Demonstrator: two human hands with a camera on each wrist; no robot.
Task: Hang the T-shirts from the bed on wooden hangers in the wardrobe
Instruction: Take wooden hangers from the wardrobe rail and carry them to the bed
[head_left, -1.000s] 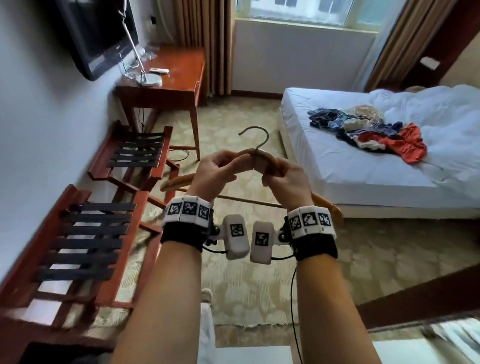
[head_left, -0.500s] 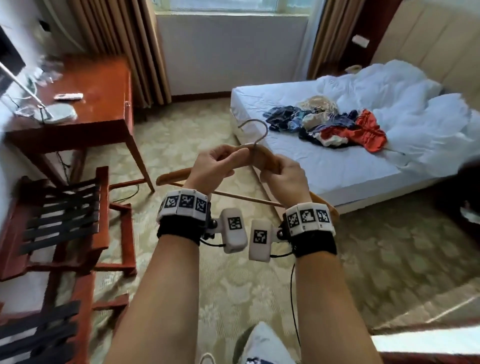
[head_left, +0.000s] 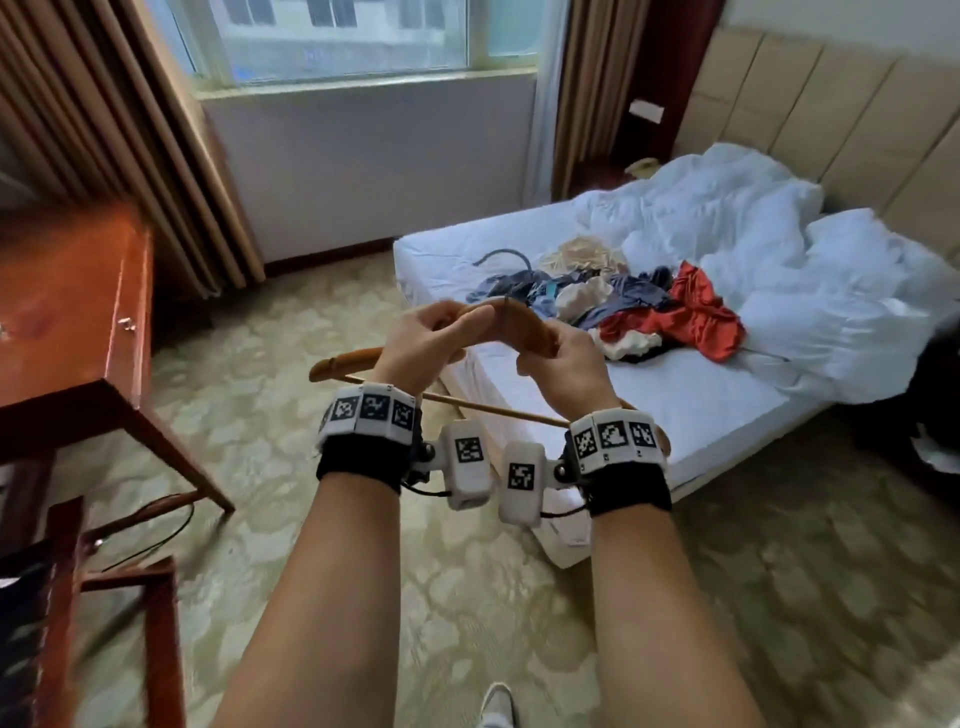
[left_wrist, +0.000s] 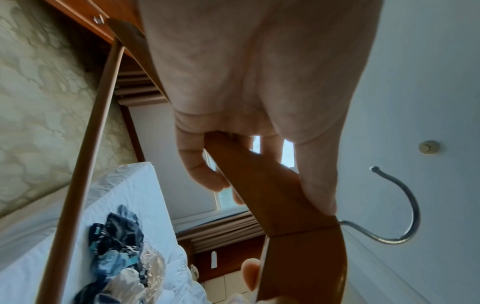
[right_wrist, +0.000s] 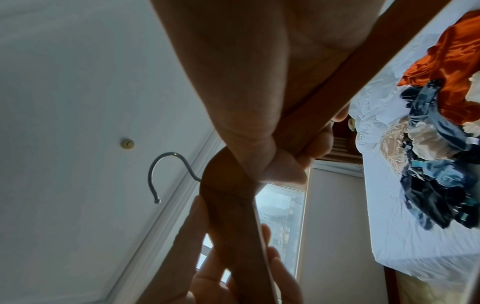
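— How many hangers does the person have?

— One wooden hanger (head_left: 524, 326), held up in front of the chest by both hands. The left hand (head_left: 423, 343) curls its fingers and thumb round the left arm of the hanger, just beside the peak; the right hand (head_left: 563, 366) grips the right arm, also close to the peak. The two hands sit near each other without touching.

— And the hook?

— One metal hook (left_wrist: 397, 209), plain in both wrist views, rising from the middle of the hanger between the two hands. In the head view it is a blur over the bed. The hanger's one thin lower bar (head_left: 498, 413) runs behind the wrists.

— Where are the T-shirts?

— In a single heap of clothes (head_left: 618, 306) on the bed (head_left: 717, 395), at the right and farther off than the hands. The heap lies on the sheet near the bed's left edge. An exact count is not possible: the garments are tangled. One red-orange piece (head_left: 696, 312) lies at the heap's right side, dark blue ones in the middle, and white and beige ones among them. A rumpled white duvet (head_left: 753, 244) lies to the right and beyond.

— Anything else in the room?

— One reddish wooden desk (head_left: 78, 322) at the left, brown curtains (head_left: 156, 156) on both sides of one window (head_left: 337, 36) on the far wall, and a patterned carpet (head_left: 322, 322) underfoot.
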